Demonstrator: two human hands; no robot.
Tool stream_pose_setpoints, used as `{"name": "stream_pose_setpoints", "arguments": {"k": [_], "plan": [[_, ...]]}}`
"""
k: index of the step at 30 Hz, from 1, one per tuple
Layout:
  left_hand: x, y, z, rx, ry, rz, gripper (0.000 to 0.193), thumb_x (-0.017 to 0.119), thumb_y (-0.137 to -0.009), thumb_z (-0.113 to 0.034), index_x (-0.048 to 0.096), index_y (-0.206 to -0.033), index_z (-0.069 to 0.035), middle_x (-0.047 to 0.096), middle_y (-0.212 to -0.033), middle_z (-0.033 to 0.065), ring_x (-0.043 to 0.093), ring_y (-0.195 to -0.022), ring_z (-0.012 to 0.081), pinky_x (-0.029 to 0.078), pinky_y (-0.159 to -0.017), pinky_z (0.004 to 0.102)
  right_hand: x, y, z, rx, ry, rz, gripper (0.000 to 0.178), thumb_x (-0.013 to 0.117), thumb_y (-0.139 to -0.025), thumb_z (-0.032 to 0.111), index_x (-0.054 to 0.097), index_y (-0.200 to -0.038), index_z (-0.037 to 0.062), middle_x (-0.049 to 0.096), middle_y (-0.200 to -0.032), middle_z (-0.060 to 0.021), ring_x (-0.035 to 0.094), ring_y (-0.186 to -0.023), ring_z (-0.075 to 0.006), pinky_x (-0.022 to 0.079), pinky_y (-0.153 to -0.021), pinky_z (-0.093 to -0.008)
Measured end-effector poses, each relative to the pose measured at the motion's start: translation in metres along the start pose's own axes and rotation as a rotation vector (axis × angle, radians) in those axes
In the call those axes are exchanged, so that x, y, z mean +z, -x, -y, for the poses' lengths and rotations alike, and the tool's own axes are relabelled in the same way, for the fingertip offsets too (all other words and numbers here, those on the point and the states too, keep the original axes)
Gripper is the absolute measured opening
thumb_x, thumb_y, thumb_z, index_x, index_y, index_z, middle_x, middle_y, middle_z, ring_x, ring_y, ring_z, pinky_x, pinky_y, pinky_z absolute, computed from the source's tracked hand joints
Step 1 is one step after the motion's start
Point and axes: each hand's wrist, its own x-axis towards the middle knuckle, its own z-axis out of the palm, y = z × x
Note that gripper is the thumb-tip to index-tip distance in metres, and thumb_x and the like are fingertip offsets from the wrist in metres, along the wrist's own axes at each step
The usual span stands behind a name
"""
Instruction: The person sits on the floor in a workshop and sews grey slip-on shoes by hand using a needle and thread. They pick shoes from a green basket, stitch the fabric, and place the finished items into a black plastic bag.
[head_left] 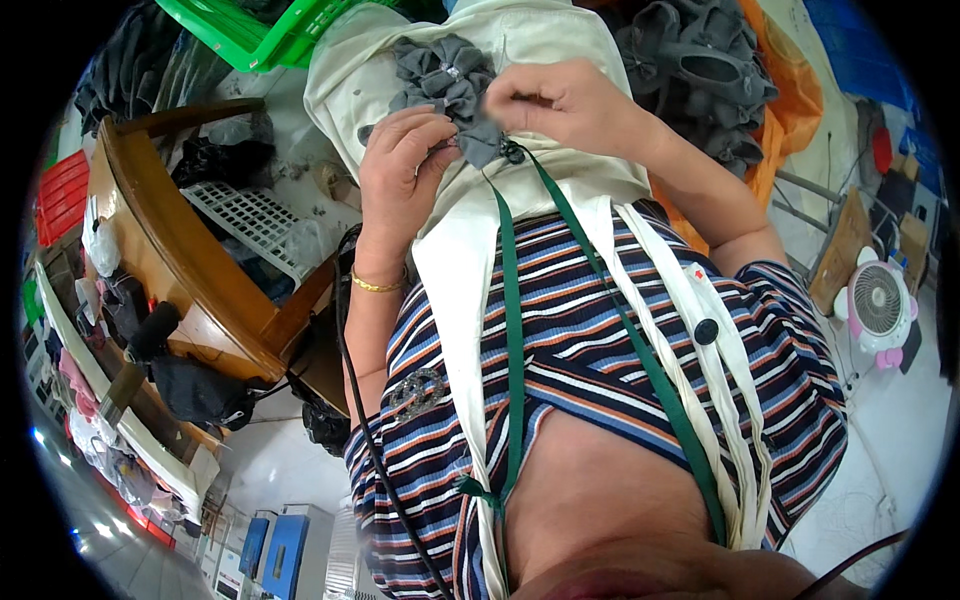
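Left hand [402, 165]: thumb and fingers pinch the edge of a gray fabric flower [480, 143] lying on the white apron [350, 62] over the lap. Right hand [568, 105]: fingers curled just beside it; fingertips blurred, pinch cannot be determined

This looks like a small sewing or textile workshop. Gathered grey fabric pieces [425, 62] lie on a cream apron [345, 75], and to the apron's right a heap of similar grey pieces [700, 75] sits next to orange sacking [795, 125]. Just beyond the apron's far left edge is a green plastic crate [250, 45], with dark cloth [125, 65] farther out. Left of the apron crowd a white perforated basket [245, 222] and brown wooden furniture [150, 220]; well right is a pink-and-white electric fan [880, 300].
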Motion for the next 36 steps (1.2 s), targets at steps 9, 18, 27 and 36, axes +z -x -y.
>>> {"name": "stream_pose_setpoints", "arguments": {"k": [9,18,27,36], "plan": [[-0.005,0.004,-0.004,-0.016,0.053,0.050,0.025,0.079,-0.069,-0.004,0.069,-0.093,-0.006,0.068,-0.091,0.0074,0.064,-0.093,0.0273,0.050,-0.081,0.0376,0.005,0.001,-0.002,0.016,0.062,0.230,0.018,0.061,-0.093,0.011,0.068,-0.108,0.0044,0.070,-0.084,-0.0089,0.063,-0.066,-0.0186,0.049,-0.064,-0.0273],[-0.008,0.004,-0.007,0.007,0.021,0.053,0.027,0.081,-0.068,-0.002,0.069,-0.092,-0.005,0.070,-0.090,0.0059,0.066,-0.093,0.0256,0.052,-0.079,0.0338,0.002,0.001,-0.003,0.052,0.000,0.267,0.021,0.061,-0.091,0.008,0.070,-0.110,0.0037,0.072,-0.089,-0.0103,0.065,-0.070,-0.0169,0.050,-0.065,-0.0270],[-0.006,0.009,-0.004,0.011,0.074,0.089,0.026,0.080,-0.068,-0.006,0.070,-0.092,-0.009,0.069,-0.088,0.0045,0.065,-0.094,0.0260,0.052,-0.079,0.0356,0.007,-0.001,-0.012,0.016,-0.118,0.316,0.019,0.062,-0.091,0.008,0.071,-0.108,0.0029,0.072,-0.089,-0.0080,0.065,-0.075,-0.0154,0.050,-0.071,-0.0262],[-0.009,0.014,-0.015,-0.114,0.210,0.170,0.023,0.080,-0.068,-0.006,0.070,-0.089,-0.007,0.067,-0.081,0.0062,0.063,-0.084,0.0254,0.050,-0.076,0.0349,0.015,0.008,-0.012,0.075,-0.165,0.374,0.014,0.062,-0.094,0.007,0.068,-0.105,0.0020,0.070,-0.090,-0.0055,0.063,-0.078,-0.0124,0.049,-0.071,-0.0249]]}}
